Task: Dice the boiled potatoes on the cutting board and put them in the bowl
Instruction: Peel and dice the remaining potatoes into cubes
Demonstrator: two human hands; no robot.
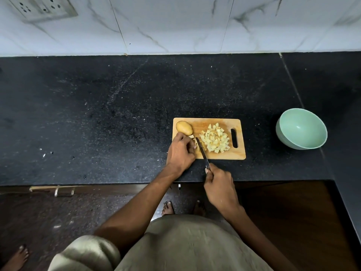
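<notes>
A wooden cutting board (220, 155) lies on the black counter. A whole unpeeled potato (184, 127) sits at its far left corner. A heap of diced potato (214, 140) covers the board's right half. My left hand (180, 151) curls over potato pieces (192, 136) at the board's left side, mostly hiding them. My right hand (219, 185) grips the handle of a knife (202, 151), whose blade rests across the board just right of my left fingers. A mint-green bowl (301, 129) stands to the right of the board and holds nothing that I can see.
The counter's front edge (97, 183) runs just below the board. A marble-tiled wall (175, 26) with a socket panel (42, 6) rises behind. The counter continues down the right side. Another person's foot (17, 257) shows at the lower left floor.
</notes>
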